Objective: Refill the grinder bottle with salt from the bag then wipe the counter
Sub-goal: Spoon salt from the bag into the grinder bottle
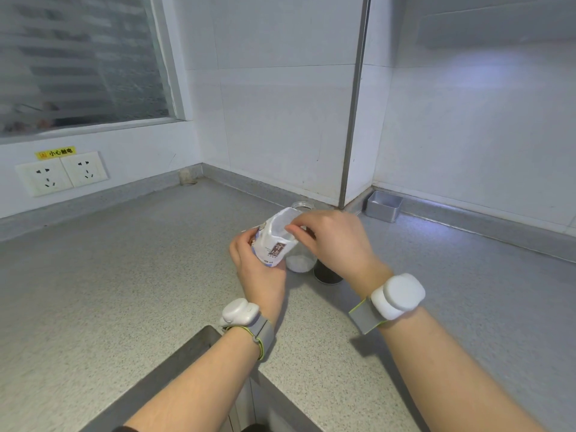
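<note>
My left hand grips a white salt bag from below, holding it upright over the counter. The bag's top is open. My right hand pinches the bag's upper edge at the right side of the opening. Behind the bag stands the clear glass grinder bottle, uncapped, its rim showing above the bag and a layer of white salt at its bottom. A black grinder cap sits on the counter just right of the bottle, partly hidden by my right wrist.
The speckled grey counter runs into a corner of white tiled walls. A small metal tin sits by the wall at the right. Two wall sockets are at the left. A sink edge lies near the front.
</note>
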